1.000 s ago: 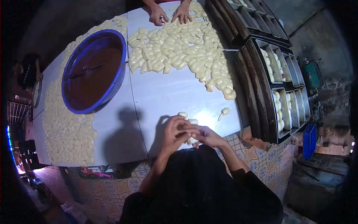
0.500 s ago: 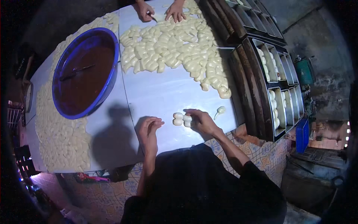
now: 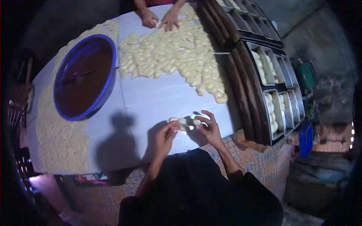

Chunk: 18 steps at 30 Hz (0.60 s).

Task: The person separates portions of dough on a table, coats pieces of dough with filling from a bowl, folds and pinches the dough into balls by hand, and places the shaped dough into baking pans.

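A small cluster of pale, smooth dough balls (image 3: 182,122) lies on the white table (image 3: 151,98) near its front edge. My left hand (image 3: 166,135) comes from the lower left, its fingertips gripping the left end of the cluster. My right hand (image 3: 209,132) grips a ball at the right end with thumb and fingers, index finger raised. Where some fingertips touch the dough is blurred. Beyond them lies a broad mass of flattened, glossy dough pieces (image 3: 166,52).
A large blue basin (image 3: 102,101) of brown liquid sits at left, beside more flat dough (image 3: 62,147). Stacked metal pans (image 3: 279,109), some holding dough, line the right, with a blue crate (image 3: 304,141) behind. A co-worker's hands (image 3: 169,19) work at the far edge.
Half a second ago my left hand was apart from the dough; it has moved right onto it. The lone small piece right of my right hand is no longer visible there.
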Tool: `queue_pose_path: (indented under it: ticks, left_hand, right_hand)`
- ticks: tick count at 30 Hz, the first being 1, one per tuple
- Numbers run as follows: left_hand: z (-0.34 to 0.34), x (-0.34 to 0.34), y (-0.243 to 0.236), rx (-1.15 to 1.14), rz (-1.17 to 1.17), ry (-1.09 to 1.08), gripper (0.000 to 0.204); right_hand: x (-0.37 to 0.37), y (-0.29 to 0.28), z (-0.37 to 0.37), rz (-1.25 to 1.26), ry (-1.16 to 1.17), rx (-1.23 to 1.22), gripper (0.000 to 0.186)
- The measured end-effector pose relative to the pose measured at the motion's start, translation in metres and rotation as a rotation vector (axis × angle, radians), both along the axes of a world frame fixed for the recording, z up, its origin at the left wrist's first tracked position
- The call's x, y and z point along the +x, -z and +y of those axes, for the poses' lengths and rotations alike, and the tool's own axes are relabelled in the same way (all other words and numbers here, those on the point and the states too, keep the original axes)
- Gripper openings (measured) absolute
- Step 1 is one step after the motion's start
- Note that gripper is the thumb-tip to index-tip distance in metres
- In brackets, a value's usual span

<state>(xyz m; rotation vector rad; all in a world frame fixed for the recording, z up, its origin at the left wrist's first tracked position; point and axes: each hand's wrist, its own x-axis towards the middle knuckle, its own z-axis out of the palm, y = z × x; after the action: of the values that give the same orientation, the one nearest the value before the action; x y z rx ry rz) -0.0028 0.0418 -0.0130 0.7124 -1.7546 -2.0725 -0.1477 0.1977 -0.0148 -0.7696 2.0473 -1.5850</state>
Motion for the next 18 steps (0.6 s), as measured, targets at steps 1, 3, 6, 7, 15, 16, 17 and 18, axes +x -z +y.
queue_pose_path:
  ticks: [1, 3, 6, 7, 15, 16, 17, 18]
  left_hand:
    - [0.005, -0.001, -0.006, 0.005, 0.027, -0.030, 0.030]
    - [0.009, -0.007, -0.015, -0.039, 0.084, -0.050, 0.031]
    - [0.010, -0.004, -0.023, 0.032, 0.169, -0.169, 0.028]
    - [0.012, -0.003, -0.018, 0.035, 0.151, -0.268, 0.026]
    - [-0.006, 0.010, -0.028, 0.585, 0.219, -0.226, 0.036]
    - [-0.008, 0.008, -0.035, 1.165, 0.484, -0.288, 0.045]
    - [-0.013, 0.008, -0.026, 0.970, 0.411, -0.238, 0.073]
    - [-0.021, 0.012, -0.030, 0.971, 0.411, -0.247, 0.073]
  right_hand:
    - [0.003, -0.020, -0.010, -0.153, -0.145, -0.117, 0.031]
    - [0.016, -0.045, -0.029, -0.023, -0.164, -0.142, 0.030]
    - [0.037, -0.059, -0.060, 0.015, -0.072, -0.162, 0.025]
    - [0.035, -0.052, -0.063, 0.033, -0.127, -0.120, 0.021]
    - [0.033, -0.061, -0.105, 0.152, -0.559, -0.210, 0.053]
    - [0.030, -0.060, -0.110, 0.233, -0.569, -0.167, 0.047]
    - [0.025, -0.053, -0.117, 0.122, -0.625, -0.173, 0.060]
    - [0.024, -0.049, -0.116, 0.117, -0.631, -0.173, 0.060]
